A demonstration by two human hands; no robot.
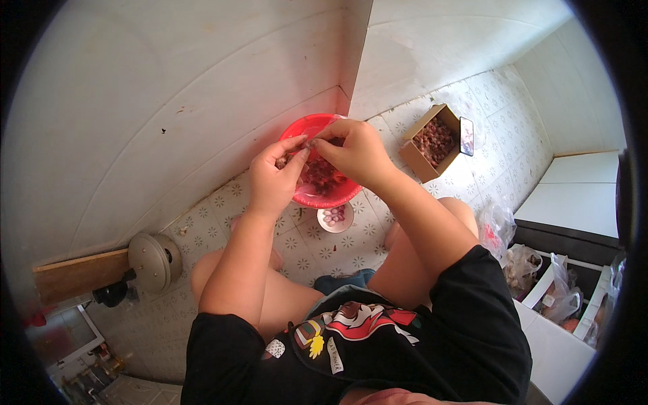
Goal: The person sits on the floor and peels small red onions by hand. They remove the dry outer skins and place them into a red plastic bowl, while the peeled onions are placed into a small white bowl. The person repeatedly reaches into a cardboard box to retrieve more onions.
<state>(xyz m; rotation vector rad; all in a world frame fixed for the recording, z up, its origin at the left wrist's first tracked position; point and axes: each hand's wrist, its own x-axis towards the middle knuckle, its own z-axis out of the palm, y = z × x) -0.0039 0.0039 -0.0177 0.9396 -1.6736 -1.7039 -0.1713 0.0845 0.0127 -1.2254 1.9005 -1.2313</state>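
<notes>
My left hand [276, 174] and my right hand [357, 152] meet over a red plastic basin [324, 204]. Between their thumbs and fingertips they pinch a small shallot [311, 144], mostly hidden by the fingers. Something brownish, perhaps more shallots, shows behind my left thumb. Dark reddish shallots and skins [320, 177] lie in the basin. Just in front of it on the floor stands a small white bowl [335, 230] with several peeled, pinkish-white shallots [334, 215].
Right of the basin is an open cardboard box [422, 164] of unpeeled shallots [434, 142], a phone [467, 136] propped on its side. A metal pot lid [149, 263] leans at left by a wooden board [81, 273]. Plastic bags [524, 266] fill a rack at right.
</notes>
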